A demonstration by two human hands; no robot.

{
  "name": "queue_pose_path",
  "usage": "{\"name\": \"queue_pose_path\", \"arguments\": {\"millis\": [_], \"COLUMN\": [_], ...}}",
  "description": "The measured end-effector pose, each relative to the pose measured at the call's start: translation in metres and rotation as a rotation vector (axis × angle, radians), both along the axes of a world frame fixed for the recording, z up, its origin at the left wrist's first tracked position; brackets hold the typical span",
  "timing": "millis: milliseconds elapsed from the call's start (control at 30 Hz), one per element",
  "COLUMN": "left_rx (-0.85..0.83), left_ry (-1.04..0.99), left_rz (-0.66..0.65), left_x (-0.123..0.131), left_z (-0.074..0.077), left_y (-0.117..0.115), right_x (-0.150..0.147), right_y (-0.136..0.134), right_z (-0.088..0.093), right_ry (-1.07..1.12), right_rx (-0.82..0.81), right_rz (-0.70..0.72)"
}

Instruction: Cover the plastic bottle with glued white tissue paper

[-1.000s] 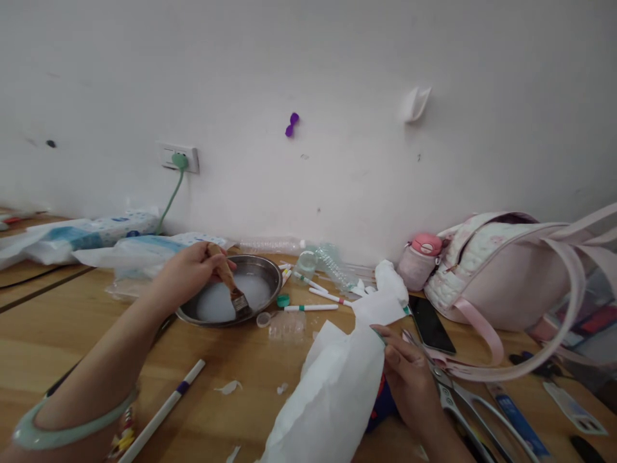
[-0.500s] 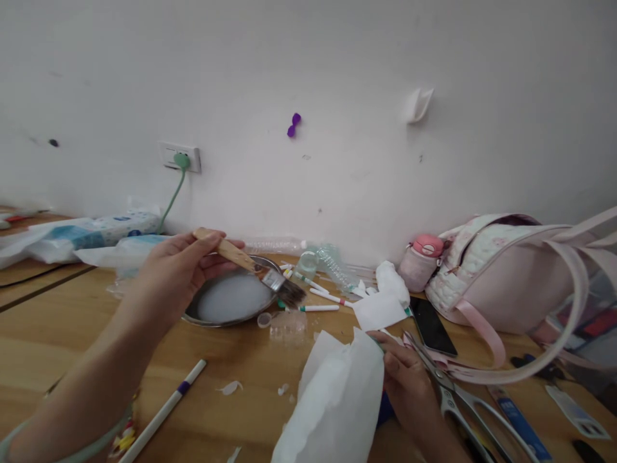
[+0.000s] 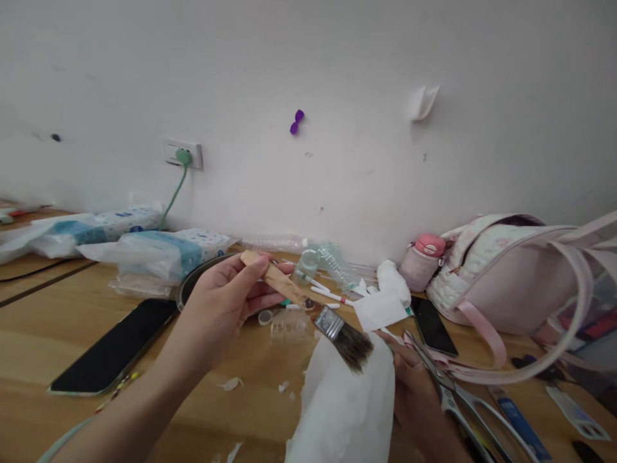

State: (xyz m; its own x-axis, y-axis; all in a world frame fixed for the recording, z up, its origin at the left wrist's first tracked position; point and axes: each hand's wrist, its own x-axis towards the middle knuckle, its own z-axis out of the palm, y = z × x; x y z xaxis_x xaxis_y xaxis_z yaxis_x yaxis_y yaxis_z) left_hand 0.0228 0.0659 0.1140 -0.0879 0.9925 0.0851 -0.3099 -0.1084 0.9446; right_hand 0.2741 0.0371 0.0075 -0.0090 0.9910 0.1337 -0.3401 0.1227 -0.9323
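My left hand (image 3: 226, 292) is closed round the wooden handle of a flat paintbrush (image 3: 328, 323). Its dark bristles point down and right, in front of the top of a rounded form covered in white paper (image 3: 344, 405); whether they touch it I cannot tell. My right hand (image 3: 415, 382) grips the right side of this form near its upper end, with some fingers hidden behind it. Behind my left hand is a metal bowl (image 3: 181, 292), mostly covered from view.
Scissors (image 3: 448, 386) and a box cutter (image 3: 523, 424) lie at right. Phones lie on both sides (image 3: 116, 347). Tissue packs (image 3: 180, 251), clear bottles (image 3: 332, 263), markers (image 3: 332, 296), a white paper piece (image 3: 380, 312) and a pink bag (image 3: 511, 276) stand along the wall.
My left hand has carried the paintbrush right and down from the bowl to the white form. The paper flaps at the form's top now look flatter. My right hand keeps its hold.
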Motion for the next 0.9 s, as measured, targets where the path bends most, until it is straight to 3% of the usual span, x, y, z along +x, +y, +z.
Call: {"name": "queue_pose_path", "arguments": {"millis": [367,567,900], "left_rx": [-0.001,0.023,-0.029], "left_ry": [0.035,0.011,0.133], "left_rz": [0.011,-0.045,-0.087], "left_x": [0.001,-0.002,-0.012], "left_z": [-0.001,-0.002,0.013], "left_y": [-0.007,-0.007,-0.019], "right_x": [-0.001,0.003,0.004], "right_y": [0.002,0.004,0.005], "right_z": [0.002,0.003,0.004], "right_ry": [0.13,0.18,0.219], "right_rx": [-0.058,-0.065,-0.096], "right_rz": [-0.024,-0.064,-0.074]}}
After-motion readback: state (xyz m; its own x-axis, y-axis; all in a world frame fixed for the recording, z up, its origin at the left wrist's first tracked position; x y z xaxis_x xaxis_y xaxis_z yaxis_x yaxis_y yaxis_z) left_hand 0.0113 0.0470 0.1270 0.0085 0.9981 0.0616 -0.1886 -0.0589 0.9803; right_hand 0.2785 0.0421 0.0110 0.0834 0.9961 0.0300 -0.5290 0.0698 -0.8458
